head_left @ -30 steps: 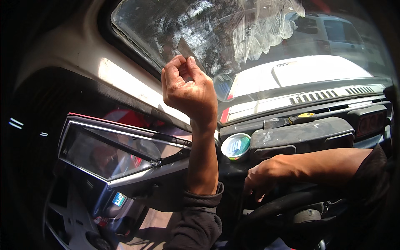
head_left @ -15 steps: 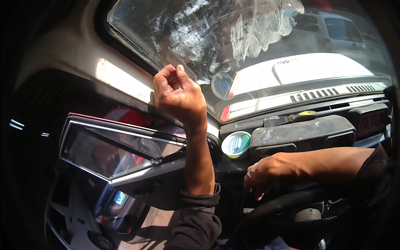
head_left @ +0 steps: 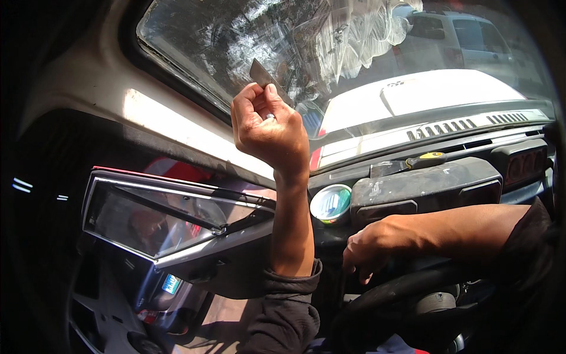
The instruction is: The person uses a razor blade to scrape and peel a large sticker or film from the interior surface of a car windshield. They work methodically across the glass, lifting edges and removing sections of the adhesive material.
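Observation:
My left hand point(head_left: 268, 127) is raised in front of the windshield point(head_left: 306, 53), fingers closed around a thin flat scraper blade point(head_left: 263, 76) whose edge meets the smeared glass. White streaks of residue cover the upper middle of the pane. My right hand point(head_left: 374, 248) rests low on the black steering wheel point(head_left: 401, 289), fingers curled over its rim.
The dark dashboard point(head_left: 424, 186) holds a round tin point(head_left: 330, 203) and a yellow-handled tool point(head_left: 427, 159). The driver's door point(head_left: 171, 224) stands open on the left, with its window frame. Outside lie the car's white hood point(head_left: 424, 91) and another parked vehicle point(head_left: 454, 35).
My left hand has dipped and risen along the windshield, and the blade tip now shows above my fingers. My right hand has stayed on the wheel.

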`<state>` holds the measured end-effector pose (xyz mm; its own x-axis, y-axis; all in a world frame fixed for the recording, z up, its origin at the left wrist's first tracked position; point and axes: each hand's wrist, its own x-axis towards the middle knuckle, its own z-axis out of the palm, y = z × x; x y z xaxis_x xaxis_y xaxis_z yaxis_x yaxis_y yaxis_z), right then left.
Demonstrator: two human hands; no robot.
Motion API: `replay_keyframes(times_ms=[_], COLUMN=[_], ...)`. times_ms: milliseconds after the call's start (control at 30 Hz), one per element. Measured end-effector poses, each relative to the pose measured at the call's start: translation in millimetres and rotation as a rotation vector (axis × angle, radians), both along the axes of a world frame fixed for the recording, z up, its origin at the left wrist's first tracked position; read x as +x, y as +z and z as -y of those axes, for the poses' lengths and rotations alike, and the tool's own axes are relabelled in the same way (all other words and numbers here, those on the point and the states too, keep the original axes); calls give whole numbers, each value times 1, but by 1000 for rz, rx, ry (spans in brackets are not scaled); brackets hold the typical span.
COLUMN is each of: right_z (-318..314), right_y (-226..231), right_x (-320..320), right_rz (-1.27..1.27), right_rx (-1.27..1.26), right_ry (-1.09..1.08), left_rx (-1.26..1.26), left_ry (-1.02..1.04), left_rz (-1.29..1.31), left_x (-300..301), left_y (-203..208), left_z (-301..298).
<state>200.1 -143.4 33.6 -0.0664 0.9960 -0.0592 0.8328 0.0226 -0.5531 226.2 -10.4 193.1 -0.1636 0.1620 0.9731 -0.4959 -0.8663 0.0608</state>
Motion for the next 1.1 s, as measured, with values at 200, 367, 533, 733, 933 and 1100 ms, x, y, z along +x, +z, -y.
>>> replay_keyframes(times_ms=[200,367,533,733,933,1100], right_z=[1,-7,-14,-21,-22,-25], right_y=[4,14,30,48,44,41], right_x=[0,-3,-10,-18,-18,-13], right_rz=[-188,-8,103,209,107,184], right_rx=[-150,-236,-353,-543,-544,-594], right_ry=[-96,-42,-48,-37,-75,-70], left_rx=[-177,-61,-284,-17,-12,-174], left_ry=[-69,-47,0,-35,-34,-4], left_rz=[-7,-17,-36,-11,-25,-3], left_x=[-1,1,-2,6,8,10], left_y=[0,-2,-3,-11,-11,-19], left_z=[3,8,2,2,3,-1])
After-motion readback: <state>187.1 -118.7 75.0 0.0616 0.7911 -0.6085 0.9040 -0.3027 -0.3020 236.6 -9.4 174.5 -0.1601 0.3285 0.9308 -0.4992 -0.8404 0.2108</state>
